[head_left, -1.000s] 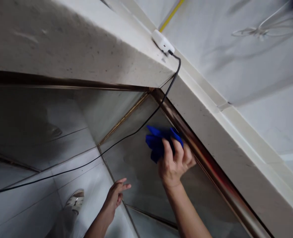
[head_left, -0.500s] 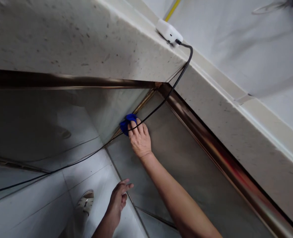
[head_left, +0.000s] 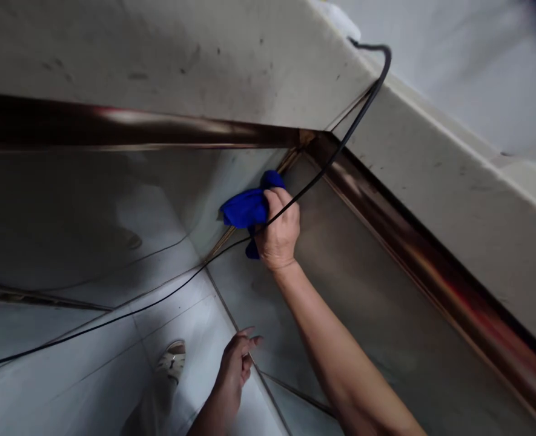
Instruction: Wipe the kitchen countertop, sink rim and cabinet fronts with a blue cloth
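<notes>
A bunched blue cloth [head_left: 244, 208] is gripped in my right hand [head_left: 282, 230], against the brass-coloured trim strip [head_left: 222, 241] in the corner where two glossy cabinet panels meet. The fingers curl over the cloth, and part of it sticks out below the hand. My left hand [head_left: 238, 360] hovers lower down with its fingers loosely apart and nothing in it. A black cable [head_left: 326, 169] passes in front of the right hand.
A speckled stone countertop [head_left: 249, 66] overhangs the panels, with dark metallic edging [head_left: 158, 128] beneath. On the top sits a white device [head_left: 340, 21], partly cut off, where the cable ends. Below are a tiled floor [head_left: 90, 381] and a sandalled foot [head_left: 173, 360].
My right hand has moved up along the corner with the cloth, and more of the cloth now shows. The view has shifted, and the left hand keeps its loose pose.
</notes>
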{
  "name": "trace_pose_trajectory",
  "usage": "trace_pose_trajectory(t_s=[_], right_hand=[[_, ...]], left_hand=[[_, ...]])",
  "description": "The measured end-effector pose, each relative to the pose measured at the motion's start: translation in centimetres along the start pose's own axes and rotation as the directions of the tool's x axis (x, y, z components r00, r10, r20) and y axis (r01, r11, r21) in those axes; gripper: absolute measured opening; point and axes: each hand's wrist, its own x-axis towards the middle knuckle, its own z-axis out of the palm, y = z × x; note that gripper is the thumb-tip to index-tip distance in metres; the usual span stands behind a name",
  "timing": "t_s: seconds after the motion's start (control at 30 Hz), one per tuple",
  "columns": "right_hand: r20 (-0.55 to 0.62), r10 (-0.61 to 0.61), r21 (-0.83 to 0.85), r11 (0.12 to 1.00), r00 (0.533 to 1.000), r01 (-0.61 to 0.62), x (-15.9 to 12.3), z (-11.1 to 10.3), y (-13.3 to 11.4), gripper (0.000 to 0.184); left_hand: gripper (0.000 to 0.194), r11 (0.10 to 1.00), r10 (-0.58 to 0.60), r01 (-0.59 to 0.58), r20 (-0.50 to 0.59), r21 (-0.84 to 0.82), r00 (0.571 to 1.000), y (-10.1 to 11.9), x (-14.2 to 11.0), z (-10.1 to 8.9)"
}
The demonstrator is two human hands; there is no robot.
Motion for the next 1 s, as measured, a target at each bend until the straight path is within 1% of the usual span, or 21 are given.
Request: trace_pose_trajectory(t_s=[0.07,0.17,0.23,0.3,0.4,0.47,0.5,0.57,0.67,0.73,0.8,0.9,1.0], right_hand=[[0.055,0.016,-0.037,0.999,0.998,-0.014,0.0,1.6,-0.5,0.041],[0.115,-0.019,-0.065,0.998,0.993,0.027,-0.9,3.3,-1.0,0.039],[0.146,-0.051,-0.068,0.996,0.988,0.062,-1.6,3.5,-1.1,0.041],[0.206,-0.101,-0.059,0.992,0.973,0.115,-2.6,3.2,-1.0,0.044],[0.336,-0.198,-0.015,0.976,0.921,0.215,-4.5,2.8,-0.9,0.046],[0.418,-0.245,0.040,0.967,0.875,0.252,-6.2,3.3,-1.0,0.047],[0.452,-0.255,0.071,0.965,0.855,0.251,-7.1,3.8,-1.2,0.048],[0.507,-0.247,0.118,0.969,0.826,0.217,-8.7,5.2,-1.7,0.050],[0.579,-0.211,0.146,0.977,0.788,0.155,-11.0,7.6,-2.7,0.053],[0.629,-0.201,0.172,0.978,0.751,0.118,-12.5,9.2,-3.3,0.054],[0.680,-0.205,0.215,0.974,0.704,0.076,-14.4,10.7,-3.8,0.056],[0.740,-0.204,0.257,0.966,0.641,0.011,-17.9,12.6,-4.4,0.060],[0.781,-0.175,0.263,0.963,0.599,-0.062,-22.0,14.1,-4.8,0.062]], left_hand=[[0.073,1.000,-0.003,0.003,-0.016,0.007,1.000,0.6,-0.4,0.0],[0.072,1.000,0.002,-0.002,-0.052,-0.005,0.999,1.1,-0.4,-0.2],[0.070,1.000,0.007,-0.007,-0.063,-0.008,0.998,1.1,-0.1,-0.5],[0.070,1.000,0.018,-0.018,-0.070,-0.003,0.997,0.8,0.3,-0.8],[0.073,0.998,0.059,-0.060,-0.137,-0.002,0.989,0.4,0.7,-1.1],[0.073,0.995,0.096,-0.100,-0.203,-0.011,0.975,0.4,0.9,-1.3],[0.072,0.993,0.109,-0.116,-0.235,-0.014,0.966,0.4,1.1,-1.3],[0.069,0.989,0.138,-0.147,-0.285,-0.009,0.948,0.4,1.5,-1.6],[0.064,0.982,0.183,-0.191,-0.330,0.009,0.926,0.1,2.3,-2.2],[0.060,0.979,0.196,-0.202,-0.345,0.020,0.918,0.0,2.7,-2.6],[0.056,0.975,0.216,-0.219,-0.359,0.031,0.908,-0.2,2.8,-2.7],[0.049,0.971,0.233,-0.234,-0.361,0.043,0.903,-0.4,2.7,-2.5],[0.045,0.971,0.234,-0.232,-0.344,0.047,0.909,-0.6,2.5,-2.1]])
